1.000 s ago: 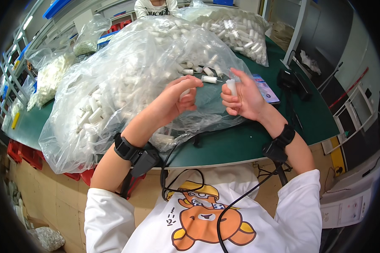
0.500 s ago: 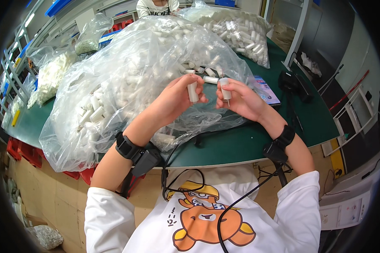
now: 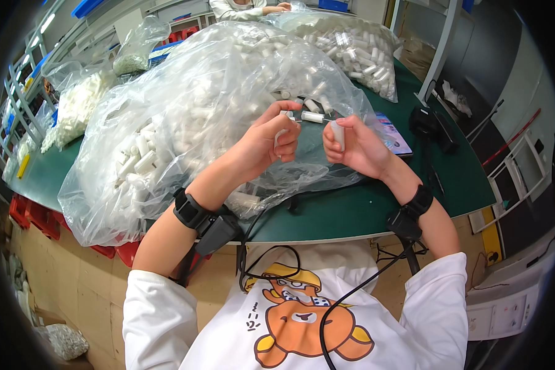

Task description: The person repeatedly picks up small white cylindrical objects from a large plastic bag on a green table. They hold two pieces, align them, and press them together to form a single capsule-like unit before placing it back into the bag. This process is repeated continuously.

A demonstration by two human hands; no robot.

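Note:
My left hand [image 3: 266,143] is closed around a small white plastic cylinder [image 3: 280,137], mostly covered by the fingers; a thin pin shows near the fingertips. Opposite it, my right hand [image 3: 365,150] grips another white cylinder [image 3: 338,135], held upright between thumb and fingers, with a thin pin at its top. Both hands are raised in front of a large clear plastic bag [image 3: 185,92] full of such cylinders. Just beyond the gap between my hands, a loose white cylinder [image 3: 312,116] lies on its side near the bag's open part.
The bags rest on a green table [image 3: 327,219]. A second bag of cylinders [image 3: 367,58] stands at the far right, and a bag of pale small parts [image 3: 80,111] at the left. A flat printed box [image 3: 393,139] and a black device [image 3: 427,120] lie right. Another person [image 3: 240,9] sits opposite.
The cylinder in my left hand has sunk deeper into the curled fingers, and the hand has turned. My right hand has shifted slightly right. The person opposite has moved an arm into view.

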